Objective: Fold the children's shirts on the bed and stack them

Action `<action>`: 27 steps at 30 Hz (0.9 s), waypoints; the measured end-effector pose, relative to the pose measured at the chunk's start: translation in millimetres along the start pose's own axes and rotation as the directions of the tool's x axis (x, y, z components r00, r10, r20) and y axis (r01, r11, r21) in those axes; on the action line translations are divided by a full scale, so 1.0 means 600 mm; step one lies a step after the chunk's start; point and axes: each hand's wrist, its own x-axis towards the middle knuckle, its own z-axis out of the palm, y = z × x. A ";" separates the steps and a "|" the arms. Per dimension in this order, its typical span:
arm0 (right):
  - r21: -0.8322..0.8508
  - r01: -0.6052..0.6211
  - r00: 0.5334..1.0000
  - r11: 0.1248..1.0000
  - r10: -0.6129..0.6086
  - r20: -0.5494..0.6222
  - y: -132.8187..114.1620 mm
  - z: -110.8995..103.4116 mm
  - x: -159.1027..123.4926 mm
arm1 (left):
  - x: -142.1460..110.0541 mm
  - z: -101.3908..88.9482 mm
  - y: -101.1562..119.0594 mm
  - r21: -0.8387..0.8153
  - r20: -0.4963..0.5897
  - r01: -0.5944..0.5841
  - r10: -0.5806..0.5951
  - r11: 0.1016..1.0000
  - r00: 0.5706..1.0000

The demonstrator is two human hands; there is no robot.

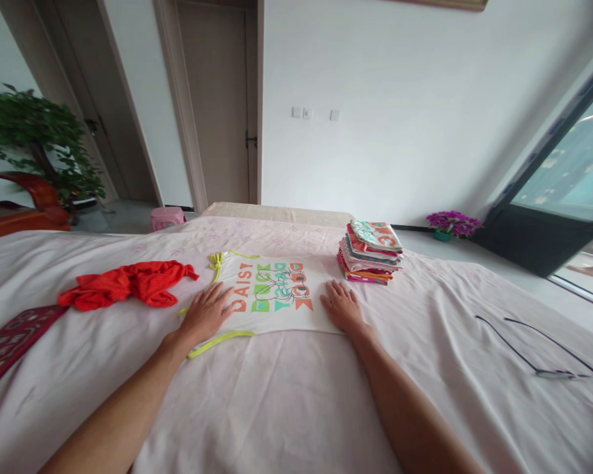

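Nearest, bare forearms rise from the bottom of the frame over the pale bedcover (pixel 277 408), with open cloth between them. At frame centre, the white printed top (pixel 271 293) lies flat, long axis running left to right, yellow-trimmed neck end left, hem right. The left hand (pixel 208 313) is open, palm down on its left end; the right hand (pixel 343 308), also open, rests at its right edge; neither grips. Glasses (pixel 538 349) lie well apart at lower right, bare cover between. A crumpled red cloth (pixel 128 286) lies left. Just beyond the right hand stands the folded stack (pixel 370 253); farther back, a pink stool (pixel 168 218) stands beyond the bedcover's far edge.
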 end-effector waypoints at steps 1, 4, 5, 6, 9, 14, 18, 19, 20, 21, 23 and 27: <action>-0.003 0.004 1.000 1.000 -0.004 0.000 0.000 -0.001 -0.001 | 0.000 0.000 0.000 -0.001 -0.005 -0.002 0.002 1.000 1.000; -0.003 0.010 1.000 1.000 -0.010 -0.005 -0.001 -0.002 -0.001 | 0.000 0.000 -0.001 -0.005 -0.016 -0.014 0.014 1.000 1.000; -0.001 0.011 1.000 1.000 -0.011 -0.009 -0.001 -0.002 -0.001 | 0.000 0.000 -0.001 -0.004 -0.017 -0.017 0.017 1.000 1.000; 0.002 0.012 1.000 1.000 -0.012 -0.013 -0.001 -0.002 -0.001 | 0.000 0.000 -0.002 -0.002 -0.018 -0.019 0.019 1.000 1.000; 0.007 0.011 1.000 1.000 -0.011 -0.022 -0.001 -0.002 -0.001 | 0.001 0.001 -0.003 -0.003 -0.019 -0.019 0.019 1.000 1.000; 0.014 0.017 0.999 1.000 -0.016 -0.031 -0.003 -0.005 -0.003 | 0.001 0.001 -0.002 -0.029 -0.023 -0.017 0.016 0.999 1.000; 0.009 0.019 0.999 1.000 -0.019 -0.029 -0.003 -0.006 -0.002 | 0.000 -0.003 0.000 -0.024 -0.016 -0.012 0.012 1.000 1.000; 0.006 0.017 1.000 1.000 -0.017 -0.026 -0.002 -0.006 -0.002 | 0.000 -0.004 0.000 -0.020 -0.014 -0.010 0.010 1.000 1.000; 0.001 0.014 1.000 1.000 -0.014 -0.023 -0.002 -0.005 -0.001 | 0.000 -0.004 0.000 -0.018 -0.013 -0.008 0.008 1.000 1.000; -0.004 0.010 1.000 1.000 -0.010 -0.019 -0.002 -0.004 -0.001 | 0.000 -0.005 0.001 -0.018 -0.014 -0.005 0.005 1.000 1.000; -0.012 0.005 1.000 1.000 -0.005 -0.011 -0.001 -0.002 0.000 | -0.001 -0.006 0.002 -0.022 -0.019 0.002 -0.002 1.000 1.000; -0.005 0.013 1.000 1.000 -0.013 -0.016 -0.002 -0.002 -0.001 | -0.002 -0.010 0.005 -0.009 -0.013 0.002 -0.002 1.000 1.000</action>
